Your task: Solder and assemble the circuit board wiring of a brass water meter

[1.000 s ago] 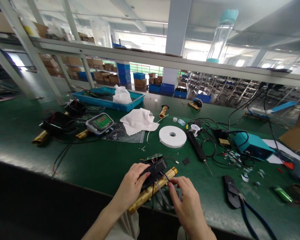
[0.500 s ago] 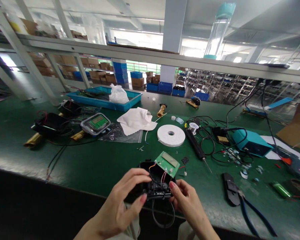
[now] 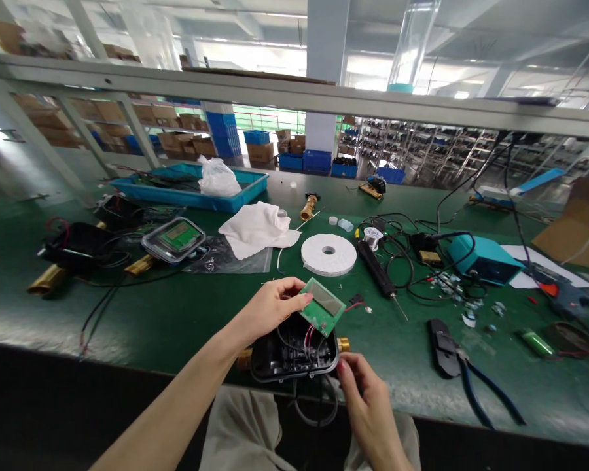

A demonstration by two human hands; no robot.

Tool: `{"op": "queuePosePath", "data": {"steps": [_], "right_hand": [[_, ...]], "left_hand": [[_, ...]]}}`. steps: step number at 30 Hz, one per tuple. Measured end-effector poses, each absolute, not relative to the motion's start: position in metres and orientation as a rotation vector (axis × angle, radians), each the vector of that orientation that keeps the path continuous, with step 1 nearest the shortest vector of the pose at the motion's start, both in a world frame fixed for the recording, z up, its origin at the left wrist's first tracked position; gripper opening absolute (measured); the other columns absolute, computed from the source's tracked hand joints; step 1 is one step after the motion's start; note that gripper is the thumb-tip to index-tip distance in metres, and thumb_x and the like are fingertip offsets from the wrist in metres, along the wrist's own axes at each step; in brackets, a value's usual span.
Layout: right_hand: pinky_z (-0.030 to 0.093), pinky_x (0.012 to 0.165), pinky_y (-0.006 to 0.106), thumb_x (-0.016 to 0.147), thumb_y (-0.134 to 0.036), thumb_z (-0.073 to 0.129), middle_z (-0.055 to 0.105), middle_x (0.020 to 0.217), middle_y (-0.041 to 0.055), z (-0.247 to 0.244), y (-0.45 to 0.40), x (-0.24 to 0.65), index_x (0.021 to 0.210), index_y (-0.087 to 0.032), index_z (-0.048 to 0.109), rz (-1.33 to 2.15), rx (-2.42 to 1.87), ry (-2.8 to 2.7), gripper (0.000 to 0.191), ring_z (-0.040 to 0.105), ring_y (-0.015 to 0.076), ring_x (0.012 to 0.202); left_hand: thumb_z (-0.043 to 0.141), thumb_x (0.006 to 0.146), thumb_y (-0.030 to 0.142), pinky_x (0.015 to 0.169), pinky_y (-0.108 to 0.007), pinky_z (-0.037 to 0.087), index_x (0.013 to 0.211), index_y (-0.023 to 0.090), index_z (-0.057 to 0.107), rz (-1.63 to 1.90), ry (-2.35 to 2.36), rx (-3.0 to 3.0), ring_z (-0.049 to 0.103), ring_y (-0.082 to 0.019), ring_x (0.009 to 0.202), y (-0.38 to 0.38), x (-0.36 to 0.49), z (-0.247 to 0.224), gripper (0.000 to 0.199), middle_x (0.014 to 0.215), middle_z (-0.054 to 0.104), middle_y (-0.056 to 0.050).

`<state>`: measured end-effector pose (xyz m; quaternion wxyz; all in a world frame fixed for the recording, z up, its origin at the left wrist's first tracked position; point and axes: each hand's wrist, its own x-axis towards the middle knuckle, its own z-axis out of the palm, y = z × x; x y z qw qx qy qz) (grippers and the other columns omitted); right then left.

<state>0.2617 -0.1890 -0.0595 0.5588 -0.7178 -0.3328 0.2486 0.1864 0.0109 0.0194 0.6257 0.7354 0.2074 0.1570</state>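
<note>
Near the bench's front edge lies a black plastic housing (image 3: 294, 360), its open side facing up, with brass pipe ends (image 3: 343, 344) at both sides. Thin wires run from inside it to a green circuit board (image 3: 322, 307) with a grey display. My left hand (image 3: 277, 304) pinches the board's left edge between thumb and fingers, holding it tilted above the housing. Low at the housing's right side, my right hand (image 3: 366, 396) grips the edge with thumb and curled fingers; the fingertips are partly hidden. A grey cable (image 3: 317, 422) loops below the front edge.
Beyond the housing lies a white tape roll (image 3: 328, 254). To the right are a soldering iron (image 3: 377, 269), a solder spool (image 3: 372, 237), blue-handled pliers (image 3: 464, 366) and a teal box (image 3: 485, 258). Leftward are a white cloth (image 3: 258, 229), other meter units (image 3: 78, 245) and a blue tray (image 3: 248, 199).
My left hand has moved from the housing's left side up to the circuit board and taken hold of its edge. My right hand stays at the housing's right side. The view has shifted slightly.
</note>
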Motion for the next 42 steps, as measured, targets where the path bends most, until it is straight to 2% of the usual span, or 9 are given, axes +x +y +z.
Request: {"op": "queuePosePath", "data": {"steps": [3,11,16,20,23,28,34,37,42], "right_hand": [[0.043,0.079,0.023,0.087,-0.039,0.049,0.066,0.098,0.0032,-0.078,-0.195,0.248,0.100,-0.021,0.062,0.479,-1.749,-0.813,0.025,0.060,0.0150,0.088],[0.042,0.073,0.025,0.087,-0.031,0.050,0.070,0.090,0.0029,-0.093,-0.184,0.229,0.095,-0.023,0.067,0.368,-1.791,-0.835,0.021,0.062,0.0169,0.081],[0.041,0.063,0.021,0.090,-0.035,0.043,0.067,0.076,0.0034,-0.082,-0.175,0.228,0.084,-0.017,0.066,0.483,-1.671,-0.813,0.030,0.058,0.0146,0.070],[0.044,0.071,0.020,0.090,-0.037,0.044,0.067,0.087,0.0040,-0.080,-0.177,0.230,0.098,-0.016,0.064,0.555,-1.544,-0.783,0.029,0.059,0.0145,0.079],[0.044,0.070,0.021,0.089,-0.037,0.046,0.066,0.087,0.0049,-0.085,-0.182,0.234,0.096,-0.015,0.064,0.579,-1.569,-0.755,0.029,0.059,0.0149,0.079],[0.043,0.065,0.022,0.090,-0.041,0.043,0.061,0.069,0.0027,-0.093,-0.185,0.240,0.082,-0.016,0.061,0.580,-1.611,-0.796,0.032,0.056,0.0145,0.070],[0.045,0.058,0.024,0.089,-0.047,0.043,0.062,0.071,0.0020,-0.088,-0.180,0.238,0.087,-0.019,0.051,0.829,-1.439,-0.639,0.030,0.055,0.0129,0.058],[0.046,0.060,0.025,0.086,-0.046,0.049,0.062,0.072,0.0021,-0.083,-0.178,0.237,0.087,-0.017,0.055,0.837,-1.340,-0.589,0.030,0.056,0.0129,0.061],[0.046,0.070,0.026,0.083,-0.044,0.054,0.065,0.080,0.0047,-0.085,-0.186,0.244,0.091,-0.016,0.064,0.774,-1.389,-0.586,0.031,0.058,0.0155,0.073]], "left_hand": [[0.066,0.076,0.038,0.073,-0.026,0.047,0.089,0.016,0.060,0.393,0.475,1.559,0.063,-0.015,0.076,0.008,0.185,0.018,0.026,0.085,0.069,-0.002],[0.068,0.076,0.035,0.071,-0.023,0.048,0.088,0.017,0.057,0.448,0.482,1.395,0.064,-0.012,0.071,-0.001,0.181,0.019,0.024,0.078,0.069,0.001],[0.065,0.079,0.038,0.069,-0.023,0.047,0.097,0.018,0.055,0.511,0.490,1.407,0.064,-0.013,0.070,-0.004,0.175,0.023,0.028,0.086,0.070,0.000],[0.065,0.080,0.040,0.065,-0.022,0.045,0.104,0.019,0.055,0.569,0.495,1.445,0.064,-0.014,0.071,-0.005,0.172,0.028,0.034,0.087,0.069,-0.001],[0.062,0.081,0.042,0.065,-0.023,0.045,0.107,0.020,0.053,0.546,0.479,1.431,0.064,-0.015,0.073,-0.005,0.172,0.028,0.035,0.086,0.069,-0.001],[0.057,0.085,0.040,0.062,-0.021,0.043,0.108,0.020,0.051,0.548,0.473,1.460,0.061,-0.011,0.064,-0.004,0.172,0.025,0.030,0.088,0.069,0.000],[0.054,0.087,0.042,0.076,-0.025,0.045,0.111,0.020,0.049,0.558,0.410,1.489,0.063,-0.015,0.080,0.000,0.173,0.017,0.033,0.094,0.068,-0.002],[0.052,0.089,0.041,0.079,-0.027,0.045,0.114,0.020,0.048,0.592,0.407,1.525,0.063,-0.015,0.081,0.002,0.173,0.013,0.033,0.094,0.067,-0.002],[0.051,0.089,0.040,0.075,-0.025,0.045,0.114,0.020,0.047,0.622,0.449,1.543,0.062,-0.013,0.075,0.000,0.173,0.012,0.032,0.089,0.066,0.000]]}}
